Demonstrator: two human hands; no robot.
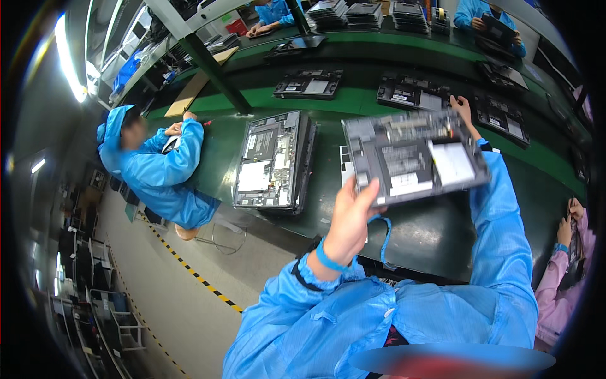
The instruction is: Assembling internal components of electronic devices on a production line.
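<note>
An opened laptop base [413, 155] with its circuit board, battery and a white label showing is tilted above the green bench in front of me. My left hand [353, 211] grips its near left corner, thumb on top and the fingers mostly hidden below. At the far right corner my right hand [464, 112] is closed on the edge, partly covered by the base. To the left lies a stack of similar laptop bases [271, 161], the top one with its insides facing up. A blue strap [329, 256] circles my left wrist.
More laptop bases [309, 84] lie along the dark conveyor [360, 79] beyond the bench [328, 189]. A blue coiled cord [386, 237] hangs by my left wrist. A green post [214, 72] rises at the far left. Co-workers in blue [164, 164] and pink [562, 284] sit on either side.
</note>
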